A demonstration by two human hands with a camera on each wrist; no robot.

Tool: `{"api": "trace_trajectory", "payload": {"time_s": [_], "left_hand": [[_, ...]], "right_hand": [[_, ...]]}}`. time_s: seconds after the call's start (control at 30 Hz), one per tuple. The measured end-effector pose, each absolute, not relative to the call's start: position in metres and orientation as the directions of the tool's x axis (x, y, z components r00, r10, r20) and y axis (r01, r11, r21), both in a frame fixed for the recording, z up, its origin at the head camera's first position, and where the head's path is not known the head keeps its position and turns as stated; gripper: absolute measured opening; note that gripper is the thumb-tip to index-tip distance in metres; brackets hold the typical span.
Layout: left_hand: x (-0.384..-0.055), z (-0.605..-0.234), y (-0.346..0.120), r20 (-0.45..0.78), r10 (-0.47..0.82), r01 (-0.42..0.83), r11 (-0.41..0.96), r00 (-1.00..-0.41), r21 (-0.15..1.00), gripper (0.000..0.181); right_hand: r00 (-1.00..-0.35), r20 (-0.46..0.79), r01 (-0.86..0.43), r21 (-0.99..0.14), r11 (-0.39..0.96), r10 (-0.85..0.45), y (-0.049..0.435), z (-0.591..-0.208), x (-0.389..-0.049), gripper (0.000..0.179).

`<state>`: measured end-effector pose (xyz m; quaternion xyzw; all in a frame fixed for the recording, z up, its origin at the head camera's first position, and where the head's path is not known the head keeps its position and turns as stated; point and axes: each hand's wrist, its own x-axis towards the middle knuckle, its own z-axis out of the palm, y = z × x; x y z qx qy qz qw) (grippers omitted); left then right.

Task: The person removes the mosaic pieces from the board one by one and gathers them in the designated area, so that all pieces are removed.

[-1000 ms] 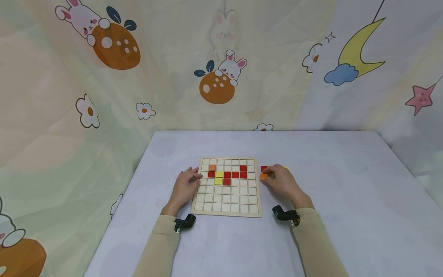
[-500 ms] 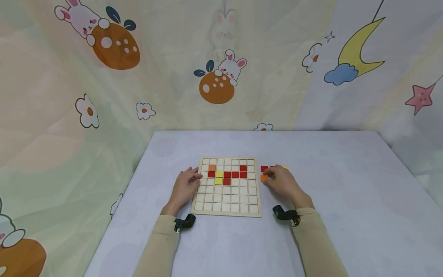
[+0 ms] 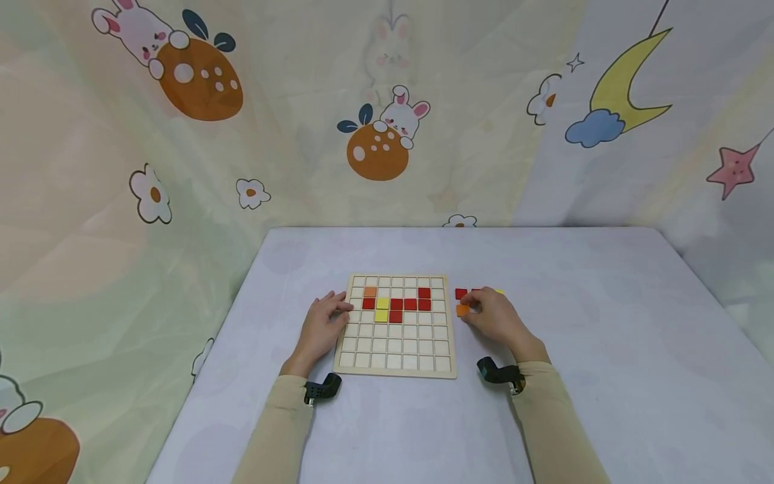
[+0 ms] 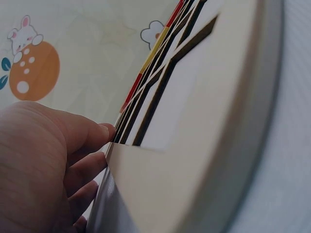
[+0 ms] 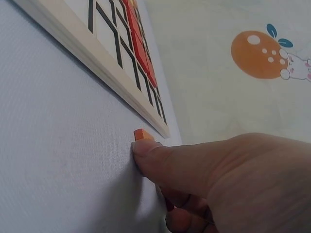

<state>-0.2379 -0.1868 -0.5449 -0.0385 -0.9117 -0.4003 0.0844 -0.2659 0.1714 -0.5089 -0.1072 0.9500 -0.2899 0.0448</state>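
My right hand (image 3: 497, 318) pinches a small orange square tile (image 3: 462, 310) just right of the wooden grid board (image 3: 394, 375). In the right wrist view, the thumb covers much of this orange tile (image 5: 141, 134), which is low over the cloth. My left hand (image 3: 322, 329) rests beside the board's left edge, with fingertips touching its rim and fingers loosely extended. Several red tiles (image 3: 410, 304), two yellow tiles (image 3: 382, 310) and a paler orange tile (image 3: 370, 292) sit in the board's upper cells. The left wrist view shows the board's rim (image 4: 204, 160) up close.
Behind my right fingers lie a red tile (image 3: 461, 294), part of another red tile (image 3: 476, 291) and the edge of a yellow tile (image 3: 500, 292). The table (image 3: 629, 323) has a pale cloth, and a printed curtain (image 3: 484, 161) hangs behind it.
The orange tile and my right fingertips have shifted slightly to the right, away from the board, uncovering more of the red tiles. My left hand has stayed in place.
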Motion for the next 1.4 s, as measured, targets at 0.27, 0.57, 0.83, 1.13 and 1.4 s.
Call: {"api": "trace_trajectory", "payload": {"time_s": [0.27,0.57,0.83,1.13,1.4], "left_hand": [[-0.238,-0.545,-0.188,0.172,0.002,0.129,0.672,-0.985,0.729,0.015],[-0.238,-0.544,-0.188,0.184,0.006,0.141,0.664,-0.983,0.734,0.015],[-0.237,-0.544,-0.188,0.175,0.008,0.137,0.659,-0.985,0.739,0.016],[-0.238,-0.546,-0.188,0.165,0.009,0.129,0.665,-0.986,0.735,0.016],[-0.239,-0.545,-0.187,0.164,0.001,0.121,0.679,-0.986,0.724,0.015]], "right_hand": [[-0.971,0.01,-0.201,-0.577,0.791,-0.239,0.164,-0.505,-0.264,0.027],[-0.973,0.039,-0.205,-0.589,0.782,-0.226,0.139,-0.509,-0.259,0.027],[-0.979,0.05,-0.191,-0.574,0.796,-0.199,0.119,-0.51,-0.254,0.031],[-0.96,0.153,-0.278,-0.562,0.779,-0.233,0.108,-0.517,-0.252,0.031],[-0.953,0.173,-0.302,-0.512,0.804,-0.248,0.101,-0.522,-0.251,0.035]]}}
